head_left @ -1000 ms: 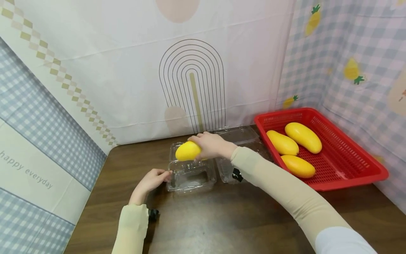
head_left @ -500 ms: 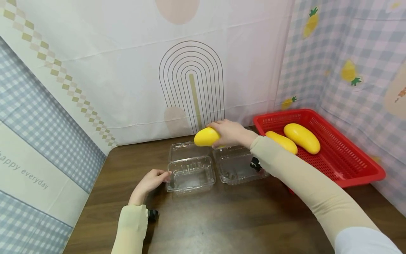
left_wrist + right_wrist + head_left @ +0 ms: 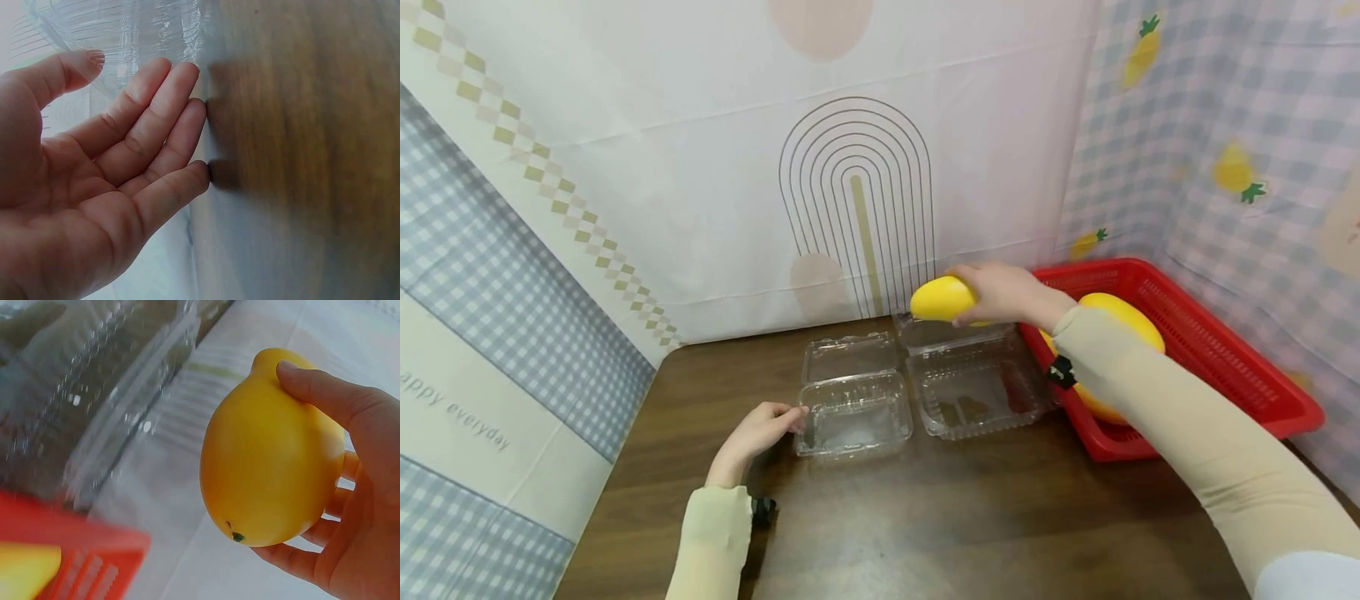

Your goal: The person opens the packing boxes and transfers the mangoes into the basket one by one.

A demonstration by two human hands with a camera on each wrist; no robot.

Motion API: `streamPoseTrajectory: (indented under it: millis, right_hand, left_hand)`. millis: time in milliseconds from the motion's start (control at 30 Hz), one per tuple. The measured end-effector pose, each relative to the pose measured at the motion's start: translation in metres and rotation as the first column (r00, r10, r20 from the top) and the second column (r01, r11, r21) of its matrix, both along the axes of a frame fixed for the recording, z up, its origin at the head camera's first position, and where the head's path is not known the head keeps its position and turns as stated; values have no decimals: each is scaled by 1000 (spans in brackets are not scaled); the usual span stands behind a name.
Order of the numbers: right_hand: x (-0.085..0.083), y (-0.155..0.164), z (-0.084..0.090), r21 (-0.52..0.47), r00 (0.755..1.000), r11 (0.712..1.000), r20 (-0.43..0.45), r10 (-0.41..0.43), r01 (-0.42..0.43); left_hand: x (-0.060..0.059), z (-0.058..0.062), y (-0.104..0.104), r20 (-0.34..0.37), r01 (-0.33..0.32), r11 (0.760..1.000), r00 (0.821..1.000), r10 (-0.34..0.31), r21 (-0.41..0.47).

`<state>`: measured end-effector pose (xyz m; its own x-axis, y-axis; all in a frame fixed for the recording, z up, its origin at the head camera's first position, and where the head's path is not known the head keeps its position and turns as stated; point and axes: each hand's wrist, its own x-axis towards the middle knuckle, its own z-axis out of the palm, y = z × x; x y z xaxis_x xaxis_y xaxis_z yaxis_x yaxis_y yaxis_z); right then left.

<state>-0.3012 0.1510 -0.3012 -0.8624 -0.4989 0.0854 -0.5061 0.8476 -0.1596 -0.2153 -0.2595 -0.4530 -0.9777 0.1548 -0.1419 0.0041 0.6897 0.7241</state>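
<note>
A yellow mango (image 3: 942, 298) is held in my right hand (image 3: 1009, 293), raised above the back of the right clear plastic container (image 3: 973, 398). In the right wrist view, the thumb lies over one side of the mango (image 3: 269, 456) and the fingers go behind it; a small green stem spot shows. My left hand (image 3: 763, 429) touches the left rim of the other clear container (image 3: 853, 421) with thumb and fingertips. Its fingers (image 3: 150, 125) look fairly straight in the left wrist view, their tips at the wooden tabletop. Both containers have their lids folded back.
A red slotted basket (image 3: 1217, 333) stands at the right with more yellow mangoes (image 3: 1123, 317), partly hidden by the right forearm. The brown table (image 3: 925, 517) meets a white fabric wall (image 3: 715, 208) at the back.
My right hand has carried the mango rightward and up, from over the left container to above the right one's back. The left hand has stayed at the left container's rim.
</note>
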Motion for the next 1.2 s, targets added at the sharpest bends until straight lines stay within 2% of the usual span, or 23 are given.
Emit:
streamPoseTrajectory:
  millis: [167, 367, 633, 900, 1200]
  right_hand:
    - [5, 27, 22, 16, 999, 999, -20, -48, 48]
    - [14, 49, 44, 44, 998, 998, -39, -52, 53]
    - [17, 74, 65, 83, 997, 994, -41, -72, 75]
    - [24, 111, 64, 148, 997, 986, -14, -80, 81]
    - [38, 151, 30, 194, 991, 975, 44, -123, 113]
  left_hand:
    - [-2, 3, 2, -6, 16, 1000, 1000, -16, 7]
    - [-2, 6, 2, 1, 23, 1000, 1000, -23, 5]
    - [3, 6, 0, 14, 11, 1000, 1000, -12, 7]
    - [8, 7, 1, 27, 7, 1000, 1000, -8, 7]
    - [15, 8, 0, 37, 4, 1000, 999, -4, 13]
